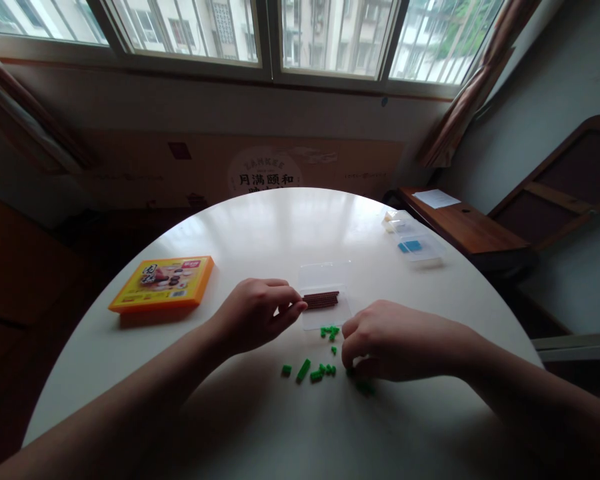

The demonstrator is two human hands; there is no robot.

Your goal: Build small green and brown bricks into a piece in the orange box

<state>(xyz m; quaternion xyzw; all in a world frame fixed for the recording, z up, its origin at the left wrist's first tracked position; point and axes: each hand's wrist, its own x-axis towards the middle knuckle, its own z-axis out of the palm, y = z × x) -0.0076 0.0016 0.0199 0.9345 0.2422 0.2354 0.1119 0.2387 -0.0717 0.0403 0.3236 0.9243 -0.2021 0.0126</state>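
Observation:
My left hand (pixel 257 313) rests on the round white table (pixel 260 233) with its fingers pinched on the left end of a thin dark brown brick strip (pixel 321 299), which lies on a small clear plastic bag (pixel 325 293). My right hand (pixel 387 340) is curled on the table beside several small green bricks (pixel 310 370), its fingertips closed down among them; what they hold, if anything, is hidden. More green bricks (pixel 330 331) lie just left of its fingers.
An orange toy box (pixel 163 283) lies at the table's left. A clear plastic tray with blue and pale pieces (pixel 414 245) sits at the far right edge. A wooden side table with a paper (pixel 460 223) stands beyond, under the window.

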